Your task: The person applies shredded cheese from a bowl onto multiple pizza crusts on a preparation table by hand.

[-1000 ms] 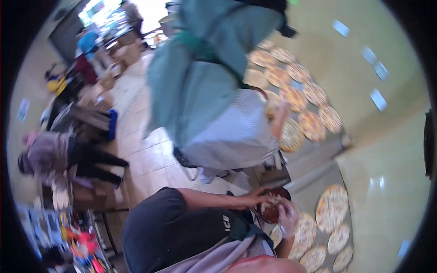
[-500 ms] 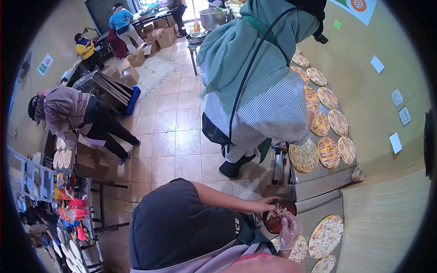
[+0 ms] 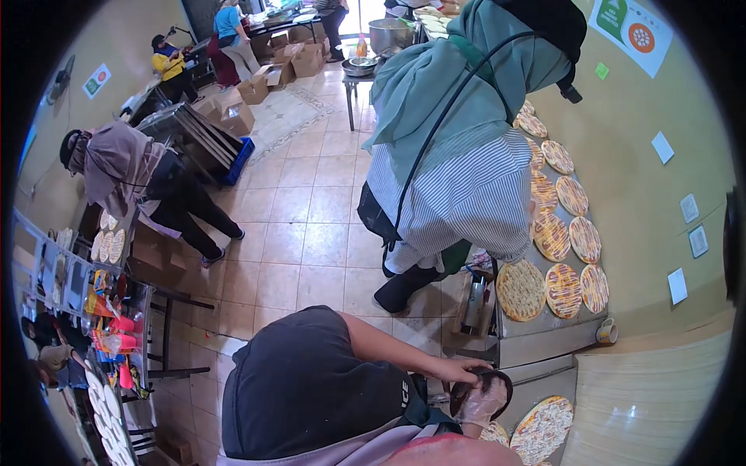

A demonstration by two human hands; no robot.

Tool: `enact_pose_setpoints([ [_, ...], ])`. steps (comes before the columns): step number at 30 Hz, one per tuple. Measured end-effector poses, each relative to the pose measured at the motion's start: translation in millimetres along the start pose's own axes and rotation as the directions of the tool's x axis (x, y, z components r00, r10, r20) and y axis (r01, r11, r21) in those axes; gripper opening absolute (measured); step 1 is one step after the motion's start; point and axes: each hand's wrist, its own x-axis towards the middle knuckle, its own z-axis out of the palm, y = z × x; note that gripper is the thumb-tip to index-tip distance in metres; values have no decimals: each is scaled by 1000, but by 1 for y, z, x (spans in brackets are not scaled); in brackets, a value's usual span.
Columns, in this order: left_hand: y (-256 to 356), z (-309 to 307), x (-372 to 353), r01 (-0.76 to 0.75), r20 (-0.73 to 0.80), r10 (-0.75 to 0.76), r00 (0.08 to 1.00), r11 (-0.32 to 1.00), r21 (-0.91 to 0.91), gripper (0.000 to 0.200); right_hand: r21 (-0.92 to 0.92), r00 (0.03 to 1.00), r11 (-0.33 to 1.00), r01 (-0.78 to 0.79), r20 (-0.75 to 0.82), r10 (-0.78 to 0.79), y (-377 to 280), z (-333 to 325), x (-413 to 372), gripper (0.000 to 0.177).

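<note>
My left hand point(image 3: 468, 372), bare, grips the near edge of a dark round bowl point(image 3: 507, 387), which looks tilted. Inside the bowl is my right hand point(image 3: 481, 405), in a clear plastic glove; its fingers are hidden and blurred. What the bowl holds is mostly covered by the glove. Just below the hands, a pizza with pale shredded topping point(image 3: 542, 427) lies on the metal table point(image 3: 536, 382). Part of another topped pizza point(image 3: 494, 433) shows beside my right wrist.
Several sauce-striped pizzas point(image 3: 562, 290) and a plainer one point(image 3: 521, 290) lie on the farther table. A mug point(image 3: 607, 332) stands at its corner near the wall. A co-worker in a green head covering point(image 3: 454, 155) leans over that table. Another person point(image 3: 128, 167) bends at the left.
My gloved right hand has gone down into the bowl, from holding pale shreds above it. The bowl has tilted, and the whole view has shifted slightly.
</note>
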Motion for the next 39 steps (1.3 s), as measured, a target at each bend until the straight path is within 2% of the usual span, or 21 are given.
enact_pose_setpoints([
  [1, 7, 1, -1, 1, 0, -1, 1000, 1000, -2, 72, 25, 988, 988, 153, 34, -154, -21, -14, 7, 17],
  [3, 19, 2, -3, -16, -17, 16, 1000, 999, 34, 67, 21, 980, 983, 183, 73, -184, -15, -12, 4, 17],
  [8, 17, -9, 10, -56, -33, 57, 998, 998, 30, 70, 21, 907, 938, 346, 247, -341, 9, -4, -3, 14],
  [12, 20, -4, 11, -43, -66, 48, 997, 996, 78, 72, 86, 917, 933, 350, 169, -360, 7, -11, 7, 12],
  [14, 19, -5, 12, -46, -67, 54, 996, 993, 108, 73, 68, 900, 924, 376, 212, -381, 10, -7, 6, 13],
  [16, 18, -11, 17, -64, 9, 64, 998, 996, 68, 74, 51, 881, 915, 401, 253, -400, 14, -3, 5, 14],
  [18, 21, -17, 14, -90, -21, 93, 995, 990, 108, 72, 24, 862, 905, 424, 296, -412, 14, -4, 6, 14],
  [19, 24, -18, 12, -112, -36, 119, 992, 983, 144, 70, 22, 868, 910, 413, 292, -401, 12, -5, 7, 14],
  [21, 31, -23, 7, -74, -35, 78, 996, 992, 106, 70, -34, 875, 939, 343, 376, -306, 7, -13, 5, 20],
  [22, 27, -17, 11, -43, -39, 46, 998, 997, 70, 69, -161, 877, 872, 462, 231, -422, 10, -10, 6, 25],
  [24, 0, -24, 33, -244, 6, 245, 969, 962, 119, 67, -166, 944, 931, 325, 108, -310, -6, -24, 17, 28],
  [26, 3, -18, 29, -277, -13, 284, 959, 945, 174, 65, -126, 968, 963, 239, -51, -247, -2, -26, 23, 26],
  [27, 14, -12, 22, -267, -13, 271, 962, 954, 139, 65, -217, 952, 941, 260, -104, -287, 3, -19, 20, 30],
  [28, 22, -10, 17, -255, -24, 259, 966, 962, 100, 65, -237, 965, 951, 198, -126, -232, 8, -18, 12, 30],
  [30, 24, -17, 15, -305, -87, 350, 933, 893, 331, 65, -184, 996, 982, 26, 93, -9, -11, -21, 10, 27],
  [31, 20, -21, 15, -290, -54, 322, 945, 903, 316, 65, -194, 996, 981, -19, 86, 37, -11, -23, 6, 27],
  [33, 15, -28, 16, -281, -73, 321, 944, 902, 327, 64, -92, 933, 994, 63, 359, -26, -10, -24, -1, 27],
  [34, 22, -25, 14, -272, -48, 302, 952, 909, 316, 64, -102, 935, 994, 30, 353, 7, -8, -24, -1, 27],
  [36, 33, -16, 7, -208, -80, 222, 972, 966, 151, 63, -80, 984, 994, 72, 171, -58, -6, -22, 1, 29],
  [38, 30, -14, 10, -228, -50, 237, 970, 964, 135, 63, -3, 995, 998, 64, -76, -64, -28, -34, 16, 25],
  [39, 31, -11, 11, -264, -32, 275, 961, 944, 197, 62, -61, 997, 995, 73, -31, -75, -29, -29, 18, 22],
])
